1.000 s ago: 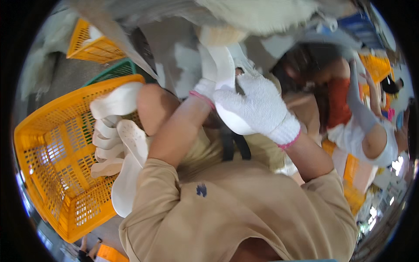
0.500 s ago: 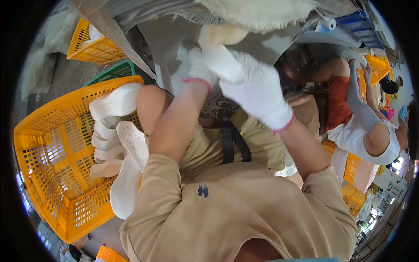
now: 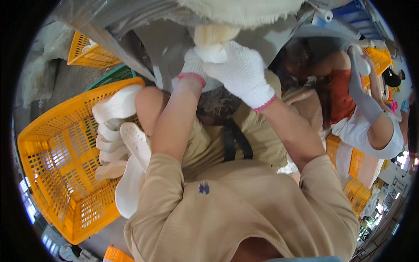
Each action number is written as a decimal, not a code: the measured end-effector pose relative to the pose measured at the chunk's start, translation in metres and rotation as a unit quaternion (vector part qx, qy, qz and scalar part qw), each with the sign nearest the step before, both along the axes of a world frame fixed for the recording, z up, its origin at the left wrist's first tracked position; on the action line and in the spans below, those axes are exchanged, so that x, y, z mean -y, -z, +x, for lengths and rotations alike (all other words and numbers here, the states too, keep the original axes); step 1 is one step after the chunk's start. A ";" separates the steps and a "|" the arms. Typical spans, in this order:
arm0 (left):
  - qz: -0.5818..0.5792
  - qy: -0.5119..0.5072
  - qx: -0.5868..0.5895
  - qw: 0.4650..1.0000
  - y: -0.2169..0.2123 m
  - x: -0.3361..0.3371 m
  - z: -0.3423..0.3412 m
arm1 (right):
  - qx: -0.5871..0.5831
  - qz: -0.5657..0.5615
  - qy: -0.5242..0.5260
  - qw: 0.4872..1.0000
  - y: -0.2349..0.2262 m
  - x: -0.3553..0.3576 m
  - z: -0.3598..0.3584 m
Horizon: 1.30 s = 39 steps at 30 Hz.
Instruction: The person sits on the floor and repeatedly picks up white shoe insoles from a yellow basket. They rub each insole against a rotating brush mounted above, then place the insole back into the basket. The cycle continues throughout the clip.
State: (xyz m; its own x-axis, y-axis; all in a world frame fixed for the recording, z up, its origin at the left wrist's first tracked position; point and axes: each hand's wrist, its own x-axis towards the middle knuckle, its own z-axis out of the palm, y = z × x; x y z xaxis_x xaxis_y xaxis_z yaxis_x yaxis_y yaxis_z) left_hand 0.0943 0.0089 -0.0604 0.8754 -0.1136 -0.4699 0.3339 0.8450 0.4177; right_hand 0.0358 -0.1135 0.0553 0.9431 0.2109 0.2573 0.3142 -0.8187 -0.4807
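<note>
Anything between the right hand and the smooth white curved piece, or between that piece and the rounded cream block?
Nothing visible but the white knit glove: the right hand grips the smooth white curved piece directly. Its upper edge borders the rounded cream block; whether they touch is unclear.

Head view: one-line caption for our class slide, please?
Gloved left hand and right hand at a white insole, yellow basket to the left.
</note>
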 end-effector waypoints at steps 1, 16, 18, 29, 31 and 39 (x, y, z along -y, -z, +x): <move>0.012 0.007 0.002 1.000 -0.004 -0.002 -0.001 | 0.025 -0.008 -0.011 1.000 0.004 0.000 -0.003; 0.002 -0.157 0.016 0.987 0.042 0.021 -0.019 | -0.027 0.114 0.010 0.993 0.040 -0.014 0.005; -0.036 -0.060 0.082 0.994 0.041 0.016 -0.023 | -0.036 0.086 0.004 0.996 0.055 -0.002 -0.004; -0.019 -0.017 0.025 0.999 0.016 0.019 -0.019 | -0.312 0.248 -0.109 0.911 -0.003 0.022 0.009; -0.087 0.067 0.035 0.993 0.015 0.015 -0.016 | -0.326 0.403 -0.055 0.853 0.001 0.023 -0.006; -0.071 0.005 0.049 0.996 -0.019 0.024 -0.037 | -0.192 0.007 -0.083 0.978 -0.032 0.019 -0.058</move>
State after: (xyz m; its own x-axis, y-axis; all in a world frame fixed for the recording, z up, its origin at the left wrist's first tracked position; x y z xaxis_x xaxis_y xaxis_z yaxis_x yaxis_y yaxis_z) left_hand 0.0572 -0.0152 -0.0410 0.9147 -0.1827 -0.3605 0.3067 0.8946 0.3249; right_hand -0.0221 -0.1320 0.0875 0.9242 0.3673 -0.1049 0.2356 -0.7642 -0.6005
